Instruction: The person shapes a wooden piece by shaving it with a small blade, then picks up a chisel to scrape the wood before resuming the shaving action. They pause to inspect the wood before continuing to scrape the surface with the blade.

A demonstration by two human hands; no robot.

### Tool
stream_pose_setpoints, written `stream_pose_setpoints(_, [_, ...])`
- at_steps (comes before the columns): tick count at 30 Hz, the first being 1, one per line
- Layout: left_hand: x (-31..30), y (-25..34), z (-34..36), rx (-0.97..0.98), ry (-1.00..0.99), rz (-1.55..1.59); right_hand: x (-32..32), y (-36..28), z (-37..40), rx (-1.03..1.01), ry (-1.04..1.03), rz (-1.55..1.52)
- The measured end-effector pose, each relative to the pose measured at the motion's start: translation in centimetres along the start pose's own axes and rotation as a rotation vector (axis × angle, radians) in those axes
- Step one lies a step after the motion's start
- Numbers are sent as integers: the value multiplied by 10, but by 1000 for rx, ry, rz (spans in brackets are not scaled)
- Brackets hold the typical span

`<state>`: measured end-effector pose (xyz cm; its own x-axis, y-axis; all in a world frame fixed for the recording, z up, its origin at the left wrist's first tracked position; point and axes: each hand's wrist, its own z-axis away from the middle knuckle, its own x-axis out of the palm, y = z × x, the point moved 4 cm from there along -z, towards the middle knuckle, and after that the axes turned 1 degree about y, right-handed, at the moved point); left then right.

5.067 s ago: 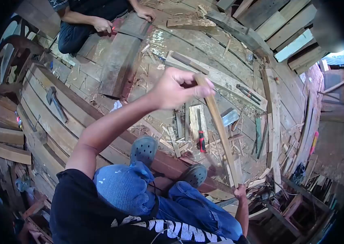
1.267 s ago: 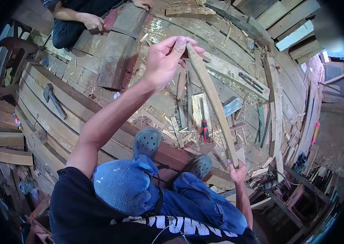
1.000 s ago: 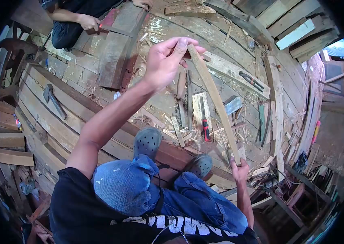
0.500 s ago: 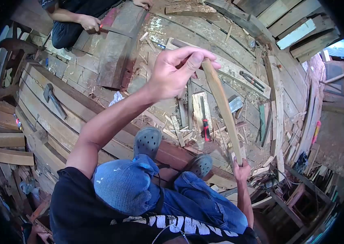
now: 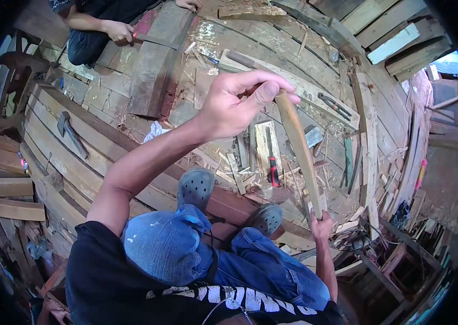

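The plank floor is strewn with shavings and short offcuts — a hammer lies on the left boards, a red-handled tool near the middle. Farther off lie pliers, a wide dark plank and, just beside its near end, a white rag.

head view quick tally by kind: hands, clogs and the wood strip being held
curved wooden strip: 1
person's own hands: 2, left hand at its top end, right hand at its bottom end
co-worker's hands: 2
grey clogs: 2
total: 7
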<state>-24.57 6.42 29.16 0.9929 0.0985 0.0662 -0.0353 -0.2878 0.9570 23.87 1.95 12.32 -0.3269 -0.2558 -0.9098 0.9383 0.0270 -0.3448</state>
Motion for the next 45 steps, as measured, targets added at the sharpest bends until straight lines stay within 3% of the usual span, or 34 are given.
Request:
stream_pose_setpoints(2, [2, 6, -1, 125, -17, -11, 0, 0, 0, -8, 6, -14])
stream_pose_setpoints(19, [2, 5, 3, 10, -53, 5, -1, 9, 0, 20, 21, -1])
stream_pose_setpoints(26, [6, 6, 1, 126, -8, 47, 2, -5, 5, 80, -287, -154])
stream_pose_setpoints(31, [2, 12, 1, 83, -59, -10, 8, -7, 9, 129, -550, -237])
stream_pose_setpoints(45, [0, 9, -2, 105, -45, 23, 10, -9, 6, 135, -760, -427])
